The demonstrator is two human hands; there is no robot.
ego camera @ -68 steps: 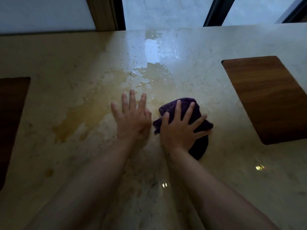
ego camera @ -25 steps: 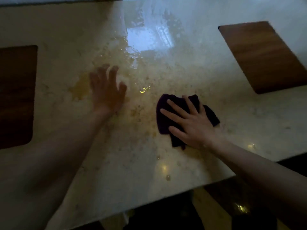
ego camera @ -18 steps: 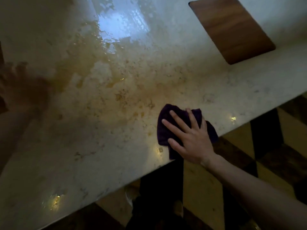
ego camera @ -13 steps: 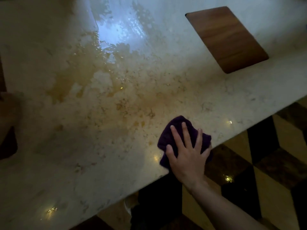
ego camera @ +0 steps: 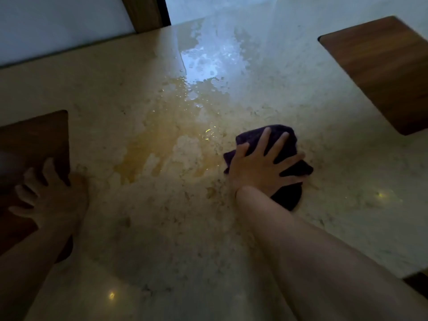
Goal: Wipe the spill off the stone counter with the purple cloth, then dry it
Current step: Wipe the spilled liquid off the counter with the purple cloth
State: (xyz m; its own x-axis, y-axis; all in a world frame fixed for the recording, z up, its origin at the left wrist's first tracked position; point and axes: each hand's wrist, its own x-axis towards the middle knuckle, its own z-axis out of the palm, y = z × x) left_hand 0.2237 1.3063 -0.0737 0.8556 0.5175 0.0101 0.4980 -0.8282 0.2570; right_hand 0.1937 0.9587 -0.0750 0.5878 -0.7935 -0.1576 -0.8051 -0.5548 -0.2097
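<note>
A yellowish wet spill [ego camera: 162, 144] spreads over the middle of the pale stone counter [ego camera: 347, 193], running up to a shiny wet patch [ego camera: 206, 66] near the far edge. The crumpled purple cloth [ego camera: 287, 137] lies just right of the spill. My right hand [ego camera: 261, 167] presses flat on the cloth with fingers spread. My left hand [ego camera: 49, 195] rests flat with fingers apart at the left, half on the counter and half on a dark wooden inlay [ego camera: 32, 144]. It holds nothing.
A second wooden inlay [ego camera: 384, 72] sits in the counter at the right. A white wall [ego camera: 58, 24], a wooden post [ego camera: 143, 12] and a window run along the far edge. The counter's near right corner [ego camera: 407, 274] drops to a dark floor.
My right hand has slid the cloth from the counter's near edge back up to the right side of the spill. My left hand has come back into view at the left. The camera has tilted up.
</note>
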